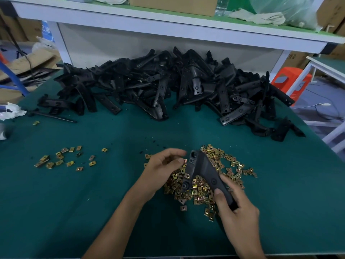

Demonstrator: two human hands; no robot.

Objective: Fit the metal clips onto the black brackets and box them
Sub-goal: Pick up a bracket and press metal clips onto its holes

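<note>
Our right hand (237,217) grips the black bracket (203,169) low down; our left hand (162,165) pinches a metal clip (184,161) beside its top

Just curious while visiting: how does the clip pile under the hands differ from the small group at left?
The big pile holds far more clips, heaped and overlapping; the left group is a sparse scatter, mostly lying apart. The right hand holds a black bracket over the big pile; no hand is near the left group. Both seem the same small gold clips on the green mat.
</note>
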